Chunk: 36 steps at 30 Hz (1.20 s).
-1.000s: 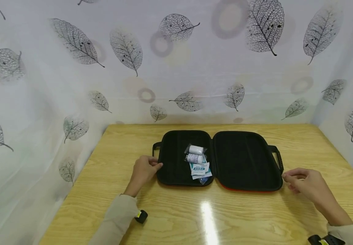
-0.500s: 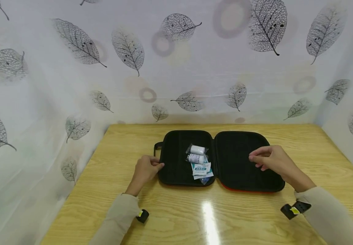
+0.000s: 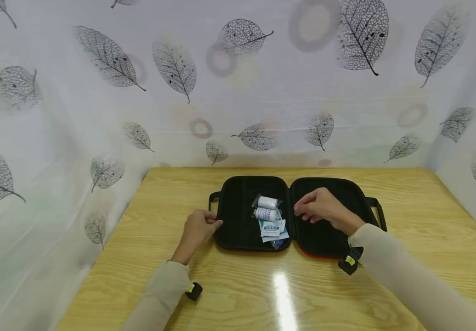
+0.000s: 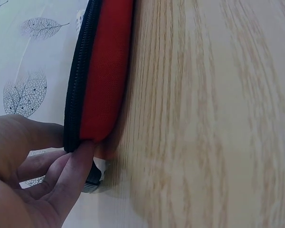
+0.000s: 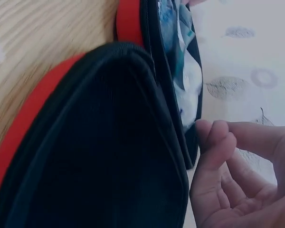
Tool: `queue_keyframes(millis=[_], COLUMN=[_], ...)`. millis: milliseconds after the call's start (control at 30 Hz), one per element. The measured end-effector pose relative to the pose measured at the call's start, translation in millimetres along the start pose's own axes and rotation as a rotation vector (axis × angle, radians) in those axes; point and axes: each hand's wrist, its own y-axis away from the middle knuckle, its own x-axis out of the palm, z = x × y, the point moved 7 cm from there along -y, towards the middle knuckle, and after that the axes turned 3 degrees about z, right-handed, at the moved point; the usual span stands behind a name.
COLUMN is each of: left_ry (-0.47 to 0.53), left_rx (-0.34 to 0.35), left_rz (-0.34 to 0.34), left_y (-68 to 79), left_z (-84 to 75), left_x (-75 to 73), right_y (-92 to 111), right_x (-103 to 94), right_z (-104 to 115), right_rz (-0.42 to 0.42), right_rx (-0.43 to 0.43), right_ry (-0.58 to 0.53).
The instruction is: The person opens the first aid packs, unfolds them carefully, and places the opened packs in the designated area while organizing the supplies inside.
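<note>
We see the black-lined case (image 3: 230,211) lying open on the wooden table (image 3: 229,289), its far edge short of the table's back edge, with wood running along its near side. The left hand (image 3: 198,227) pinches the left half's outer rim, thumb above, below the handle (image 3: 211,198). Our right hand (image 3: 320,207) hovers over the right half near the fold, thumb and fingertips meeting, just right of the white rolls (image 3: 268,203) and packets (image 3: 272,228).
</note>
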Motion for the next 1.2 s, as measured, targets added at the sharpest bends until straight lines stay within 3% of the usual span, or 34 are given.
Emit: queue_keyframes(millis=[400,700,1200], left_ry=[-0.011,-0.005,0.001], left_rx=[0.008,0.008,-0.001], left_rz=[-0.007,-0.005,-0.009], left_y=[1.6,1.1,-0.1], left_z=[-2.6,-2.1,0.3], left_x=[-0.8,-0.6,0.0], right_y=[-22,-30,-37], right_x=[27.9,35.1,38.8], right_z=[7,7,-2], right_rz=[0.007,-0.004,-0.057], right_rx=[0.026,0.022,0.068], right_ry=[0.045,0.055,-0.041])
